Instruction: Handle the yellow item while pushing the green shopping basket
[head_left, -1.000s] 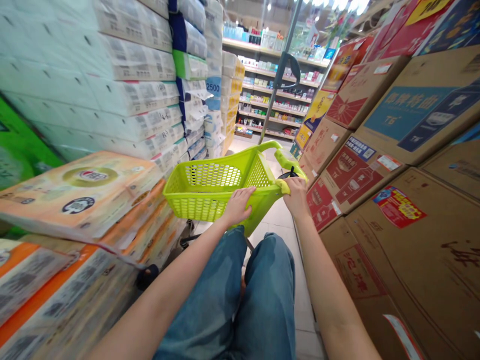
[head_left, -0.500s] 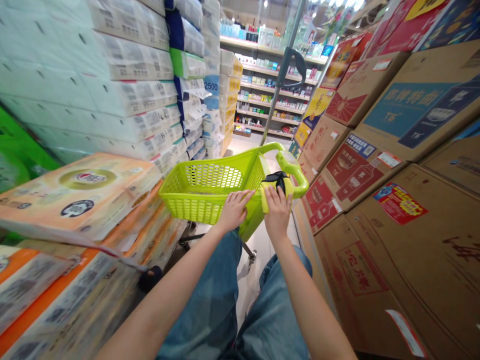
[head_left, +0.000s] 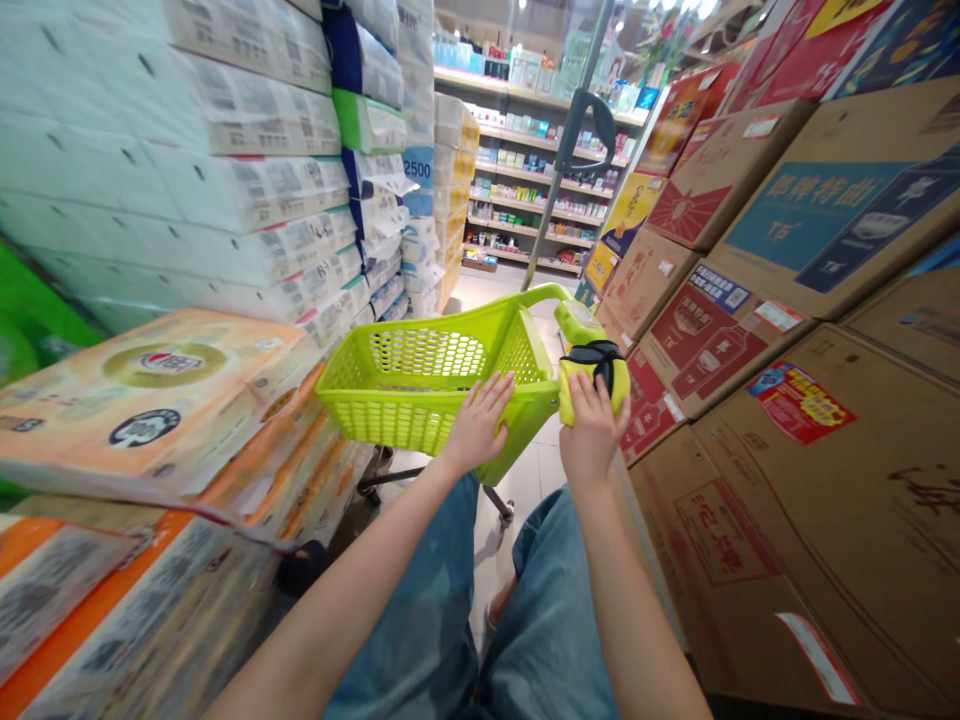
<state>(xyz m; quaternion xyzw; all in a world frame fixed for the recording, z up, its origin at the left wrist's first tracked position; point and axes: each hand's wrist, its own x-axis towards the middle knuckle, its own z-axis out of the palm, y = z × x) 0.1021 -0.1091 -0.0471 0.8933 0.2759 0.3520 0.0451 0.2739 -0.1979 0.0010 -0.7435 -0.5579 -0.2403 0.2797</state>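
Note:
A lime-green plastic shopping cart with perforated sides stands in front of my knees. My left hand lies on its near side wall, fingers stretched out along the rim. In my right hand is a folded yellow cloth with black trim, pressed against the near part of the cart's handle. My fingers lie over the cloth, and the part of the handle under it is hidden. The inside of the basket shows only in part.
Stacked paper packs rise on the left, with an orange carton lower down. Cardboard boxes form a wall on the right. Ahead, a slanted pole with a grey handle stands before shelves of small goods.
My right hand and the yellow cloth have slid right along the cart's handle, toward the boxes. My left hand stays at the side wall, its fingers slightly raised.

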